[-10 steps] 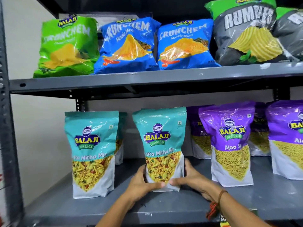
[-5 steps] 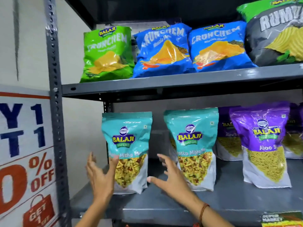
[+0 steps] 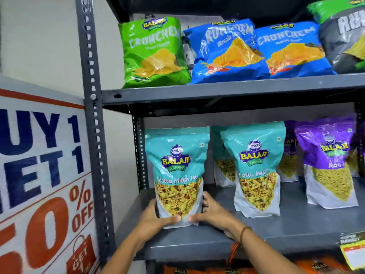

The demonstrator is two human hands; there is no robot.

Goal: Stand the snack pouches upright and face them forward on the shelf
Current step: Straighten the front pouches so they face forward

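A teal Balaji snack pouch (image 3: 177, 171) stands upright at the left end of the grey lower shelf (image 3: 276, 232), label facing me. My left hand (image 3: 154, 218) grips its bottom left corner and my right hand (image 3: 212, 213) grips its bottom right corner. A second teal pouch (image 3: 254, 173) stands upright to the right, untouched, with another teal pouch (image 3: 221, 169) partly hidden behind it. Purple pouches (image 3: 329, 165) stand further right.
The upper shelf (image 3: 217, 91) holds green (image 3: 154, 52), blue (image 3: 223, 52) and black chip bags. A perforated grey upright post (image 3: 92, 115) borders the shelf on the left, with a sale poster (image 3: 43, 175) beside it. A price tag (image 3: 353, 248) hangs at the shelf's front right.
Both hands have closed on the bottom corners of the left teal pouch; half a second ago they were open beside it. One second ago they held the second teal pouch.
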